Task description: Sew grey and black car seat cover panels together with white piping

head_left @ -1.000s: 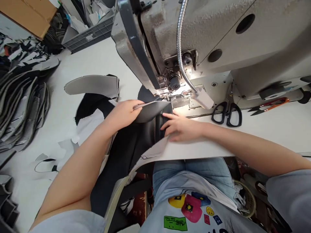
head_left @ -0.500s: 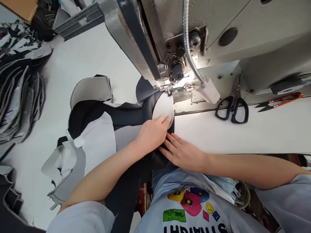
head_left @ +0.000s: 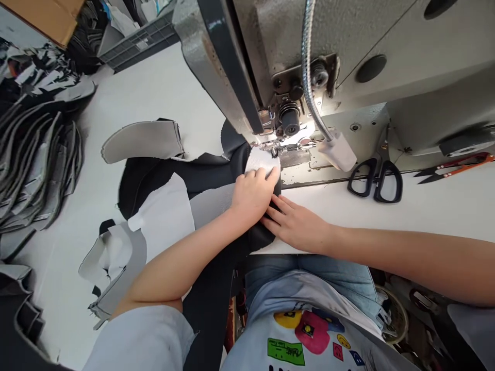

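Note:
A black and grey fabric piece (head_left: 201, 175) lies on the white sewing table (head_left: 386, 216), its folded grey mesh end (head_left: 259, 161) under the presser foot (head_left: 275, 149) of a grey industrial sewing machine (head_left: 348, 62). My left hand (head_left: 253, 193) lies on the fabric just before the foot, fingers pressed down on the mesh end. My right hand (head_left: 297, 224) lies flat on the black fabric at the table's front edge, fingers stretched toward the left hand.
Black-handled scissors (head_left: 373, 178) and orange thread snips (head_left: 452, 166) lie right of the needle. A curved grey cut piece (head_left: 141, 140) lies behind the work. Stacks of cut pieces (head_left: 34, 159) fill the left side. A grey crate (head_left: 131, 44) and cardboard box (head_left: 42, 15) stand at the back.
The fabric was turned over and spread to the left. My left hand moved from holding up a grey flap to pressing the mesh end closer to the foot. My right hand shifted slightly.

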`<state>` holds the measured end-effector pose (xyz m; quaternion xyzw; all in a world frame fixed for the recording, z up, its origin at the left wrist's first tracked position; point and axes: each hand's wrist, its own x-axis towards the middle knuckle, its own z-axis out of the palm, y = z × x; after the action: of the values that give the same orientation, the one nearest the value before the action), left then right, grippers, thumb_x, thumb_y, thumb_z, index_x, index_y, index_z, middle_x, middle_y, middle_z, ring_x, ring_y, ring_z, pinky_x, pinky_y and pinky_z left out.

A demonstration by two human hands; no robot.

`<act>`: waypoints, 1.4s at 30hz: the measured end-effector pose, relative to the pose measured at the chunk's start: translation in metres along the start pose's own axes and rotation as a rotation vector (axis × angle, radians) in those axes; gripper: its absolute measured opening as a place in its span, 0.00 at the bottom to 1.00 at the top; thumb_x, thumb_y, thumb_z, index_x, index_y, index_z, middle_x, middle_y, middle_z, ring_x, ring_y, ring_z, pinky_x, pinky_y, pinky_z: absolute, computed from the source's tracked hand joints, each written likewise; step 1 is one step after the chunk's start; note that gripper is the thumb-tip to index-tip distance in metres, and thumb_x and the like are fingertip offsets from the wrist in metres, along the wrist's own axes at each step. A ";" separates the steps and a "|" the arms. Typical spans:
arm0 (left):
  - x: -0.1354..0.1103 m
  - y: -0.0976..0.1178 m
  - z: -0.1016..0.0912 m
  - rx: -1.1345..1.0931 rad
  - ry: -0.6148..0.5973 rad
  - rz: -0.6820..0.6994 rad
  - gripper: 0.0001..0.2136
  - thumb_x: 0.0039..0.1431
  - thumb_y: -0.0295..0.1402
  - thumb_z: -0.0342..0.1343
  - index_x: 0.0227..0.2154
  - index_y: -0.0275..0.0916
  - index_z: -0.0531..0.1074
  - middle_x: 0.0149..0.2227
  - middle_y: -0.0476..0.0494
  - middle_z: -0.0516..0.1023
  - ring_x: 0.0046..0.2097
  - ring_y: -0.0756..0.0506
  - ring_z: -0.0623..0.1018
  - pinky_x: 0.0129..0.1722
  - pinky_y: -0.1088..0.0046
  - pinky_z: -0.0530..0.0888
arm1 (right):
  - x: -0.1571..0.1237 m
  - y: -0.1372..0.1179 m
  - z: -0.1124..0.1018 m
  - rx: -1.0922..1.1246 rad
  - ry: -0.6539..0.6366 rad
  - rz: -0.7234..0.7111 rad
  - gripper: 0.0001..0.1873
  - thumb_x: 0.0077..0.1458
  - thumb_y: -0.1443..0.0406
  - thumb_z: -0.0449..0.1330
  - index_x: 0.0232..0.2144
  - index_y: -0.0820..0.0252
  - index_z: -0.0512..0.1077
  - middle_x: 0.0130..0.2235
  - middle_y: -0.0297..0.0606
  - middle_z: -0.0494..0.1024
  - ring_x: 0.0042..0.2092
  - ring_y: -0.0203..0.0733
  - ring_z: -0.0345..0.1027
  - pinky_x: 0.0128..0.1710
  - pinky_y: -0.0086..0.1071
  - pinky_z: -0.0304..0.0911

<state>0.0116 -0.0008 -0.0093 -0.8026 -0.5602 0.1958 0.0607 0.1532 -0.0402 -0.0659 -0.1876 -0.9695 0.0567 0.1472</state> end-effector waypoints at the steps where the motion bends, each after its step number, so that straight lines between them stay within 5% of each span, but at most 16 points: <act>1: 0.004 -0.002 -0.001 -0.002 0.011 -0.005 0.22 0.66 0.27 0.42 0.62 0.42 0.60 0.40 0.36 0.74 0.44 0.39 0.75 0.37 0.65 0.69 | 0.002 0.005 0.000 0.014 -0.004 0.006 0.20 0.61 0.71 0.55 0.54 0.73 0.69 0.56 0.60 0.70 0.62 0.59 0.60 0.61 0.54 0.57; 10: 0.024 -0.015 0.000 -0.110 0.090 0.057 0.19 0.65 0.27 0.43 0.55 0.37 0.70 0.41 0.36 0.75 0.47 0.40 0.74 0.43 0.66 0.70 | 0.011 0.034 0.006 0.115 0.041 0.072 0.20 0.64 0.72 0.49 0.56 0.73 0.68 0.58 0.51 0.70 0.65 0.58 0.55 0.63 0.52 0.57; 13: 0.014 -0.038 0.001 -0.257 0.198 0.093 0.16 0.66 0.33 0.43 0.47 0.38 0.75 0.44 0.39 0.75 0.48 0.42 0.73 0.50 0.67 0.69 | 0.010 0.034 0.007 0.123 0.046 0.083 0.21 0.65 0.71 0.48 0.56 0.73 0.68 0.59 0.52 0.69 0.64 0.57 0.56 0.63 0.52 0.57; 16: -0.005 -0.075 0.004 -0.295 0.252 -0.093 0.20 0.67 0.39 0.38 0.39 0.37 0.76 0.46 0.38 0.75 0.50 0.41 0.73 0.53 0.64 0.68 | 0.010 0.029 0.004 0.120 0.024 0.102 0.22 0.64 0.71 0.48 0.57 0.72 0.68 0.59 0.52 0.68 0.64 0.56 0.56 0.64 0.52 0.55; 19: -0.021 -0.109 0.009 -0.328 0.010 -0.327 0.25 0.66 0.46 0.37 0.31 0.37 0.75 0.41 0.35 0.77 0.47 0.37 0.75 0.48 0.61 0.70 | 0.012 0.025 -0.001 0.136 -0.017 0.127 0.24 0.62 0.66 0.52 0.58 0.72 0.67 0.60 0.52 0.67 0.65 0.57 0.55 0.65 0.51 0.53; 22: -0.023 -0.126 0.011 -0.495 -0.185 -0.326 0.29 0.63 0.53 0.34 0.29 0.38 0.74 0.39 0.33 0.79 0.46 0.35 0.77 0.45 0.61 0.70 | 0.014 0.024 -0.004 0.169 -0.043 0.165 0.28 0.58 0.64 0.55 0.59 0.70 0.66 0.61 0.50 0.66 0.65 0.57 0.54 0.65 0.51 0.53; 28: -0.019 -0.127 0.000 -0.708 -0.280 -0.302 0.33 0.57 0.62 0.35 0.27 0.36 0.71 0.40 0.31 0.78 0.45 0.34 0.77 0.41 0.64 0.70 | 0.017 0.020 -0.006 0.161 0.033 0.158 0.27 0.53 0.70 0.53 0.56 0.69 0.69 0.59 0.49 0.70 0.64 0.54 0.55 0.65 0.49 0.53; 32: -0.050 -0.096 -0.005 -0.813 -0.046 -0.149 0.21 0.60 0.53 0.42 0.29 0.39 0.67 0.33 0.44 0.76 0.35 0.43 0.75 0.30 0.72 0.67 | 0.018 0.017 -0.008 0.146 0.053 0.148 0.18 0.51 0.71 0.54 0.45 0.68 0.74 0.48 0.49 0.76 0.55 0.50 0.64 0.62 0.45 0.57; 34: -0.069 -0.084 -0.003 -0.650 0.129 -0.011 0.15 0.63 0.44 0.42 0.29 0.40 0.66 0.29 0.47 0.74 0.32 0.46 0.74 0.30 0.73 0.66 | 0.018 0.016 -0.008 0.150 0.065 0.146 0.17 0.51 0.70 0.54 0.44 0.69 0.73 0.47 0.50 0.76 0.55 0.50 0.64 0.63 0.45 0.56; 37: -0.080 -0.096 0.003 -0.282 0.200 0.192 0.15 0.65 0.34 0.39 0.30 0.40 0.69 0.27 0.45 0.74 0.31 0.45 0.75 0.32 0.72 0.68 | 0.017 0.015 -0.008 0.163 0.078 0.152 0.24 0.52 0.68 0.54 0.52 0.71 0.69 0.52 0.53 0.73 0.58 0.51 0.62 0.63 0.47 0.55; 39: -0.074 -0.120 0.007 -0.125 0.228 0.092 0.15 0.65 0.31 0.39 0.34 0.39 0.72 0.32 0.40 0.76 0.36 0.43 0.77 0.35 0.69 0.71 | 0.014 0.015 -0.007 0.158 0.078 0.158 0.32 0.54 0.66 0.54 0.61 0.70 0.61 0.58 0.55 0.69 0.62 0.53 0.58 0.63 0.49 0.55; 42: -0.072 -0.142 0.011 -0.129 0.333 -0.171 0.19 0.64 0.33 0.42 0.54 0.35 0.67 0.51 0.31 0.74 0.51 0.37 0.75 0.49 0.61 0.73 | 0.011 0.016 -0.009 0.105 0.089 0.108 0.35 0.58 0.63 0.54 0.66 0.61 0.53 0.64 0.55 0.61 0.66 0.55 0.52 0.64 0.52 0.52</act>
<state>-0.1381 -0.0170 0.0430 -0.7756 -0.6199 0.0179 0.1172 0.1519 -0.0213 -0.0569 -0.2339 -0.9462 0.1070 0.1965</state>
